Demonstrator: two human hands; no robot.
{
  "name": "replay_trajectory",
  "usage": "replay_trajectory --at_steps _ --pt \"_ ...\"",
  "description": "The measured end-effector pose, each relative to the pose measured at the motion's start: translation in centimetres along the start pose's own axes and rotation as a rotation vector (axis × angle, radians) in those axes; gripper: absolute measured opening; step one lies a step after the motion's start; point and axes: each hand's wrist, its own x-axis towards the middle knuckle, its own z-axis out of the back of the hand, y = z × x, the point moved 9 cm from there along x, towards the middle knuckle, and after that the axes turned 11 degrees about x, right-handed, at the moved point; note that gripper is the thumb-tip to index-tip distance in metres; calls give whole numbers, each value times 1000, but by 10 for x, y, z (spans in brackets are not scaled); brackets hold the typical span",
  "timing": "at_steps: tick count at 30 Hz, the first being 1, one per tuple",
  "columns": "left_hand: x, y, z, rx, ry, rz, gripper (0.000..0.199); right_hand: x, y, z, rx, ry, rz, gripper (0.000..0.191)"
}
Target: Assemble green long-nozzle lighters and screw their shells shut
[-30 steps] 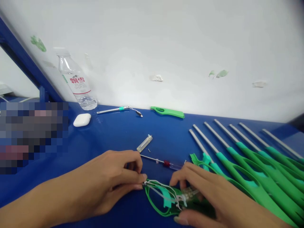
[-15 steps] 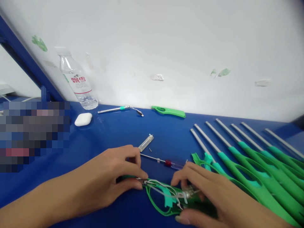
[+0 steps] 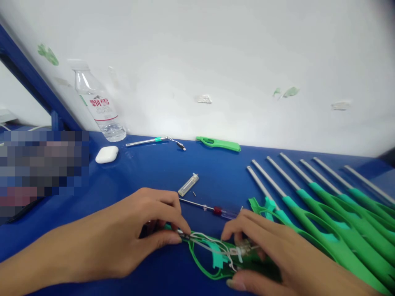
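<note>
At the bottom centre lies an opened green lighter body (image 3: 200, 269) with white wires and a teal trigger (image 3: 217, 258) showing inside. My left hand (image 3: 154, 230) pinches its narrow front end, where the wires meet a dark metal part, between thumb and fingers. Curled over the wider rear end, my right hand (image 3: 262, 250) grips the body near a clear plastic part (image 3: 245, 249). Its palm hides much of that end. Just beyond the hands is a screwdriver (image 3: 217, 211) with a red and clear handle. A clear rectangular part (image 3: 188, 184) rests behind it, beside a tiny pin.
Several green lighters (image 3: 327, 213) with metal tubes lie at the right. Against the white wall are a green shell (image 3: 219, 144), a metal tube with wires (image 3: 146, 142) and a water bottle (image 3: 103, 105). A white case (image 3: 106, 154) sits near the bottle.
My left hand has shifted very slightly left, its pinch still on the lighter's front end. My right hand looks almost unmoved.
</note>
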Motion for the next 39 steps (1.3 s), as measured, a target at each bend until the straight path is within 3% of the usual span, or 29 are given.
replay_trajectory --at_steps 6,12,18,24,28,34,39 --pt "5 10 -3 -214 109 150 22 -1 2 0 0 -4 8 44" --pt "7 23 -8 -335 127 311 17 0 3 1 -7 -15 -6 44" --pt "4 32 -21 -334 272 350 24 -1 1 0 -4 -11 -33 45" --pt "2 26 -14 -96 225 276 32 -1 4 0 -2 6 -34 43" --pt "3 -1 -5 -42 82 110 27 -2 3 -1 -9 19 -12 43" --pt "5 -26 -14 -39 -52 -114 22 -8 -7 -6 -37 60 -9 40" --pt "5 -20 -18 -67 -58 -71 22 0 9 -1 -73 23 50 45"
